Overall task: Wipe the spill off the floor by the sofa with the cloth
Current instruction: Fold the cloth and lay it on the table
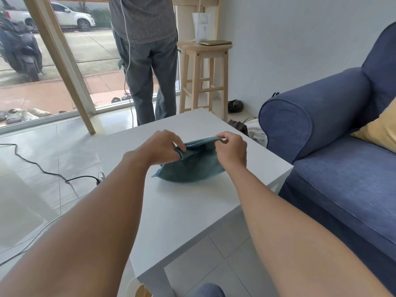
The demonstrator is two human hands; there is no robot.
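A teal cloth (192,168) rests on the white side table (192,211), its far edge lifted. My left hand (160,146) pinches the cloth's upper left edge. My right hand (232,148) pinches the upper right edge, so the cloth hangs between both hands with its lower part on the tabletop. The blue sofa (334,168) stands just right of the table. I see no spill on the pale tiled floor (225,258) between table and sofa.
A person (145,56) stands beyond the table by the glass door. A wooden stool (203,78) holds a cup and a book. Black cables (42,170) run across the floor at left. A yellow cushion (381,129) lies on the sofa.
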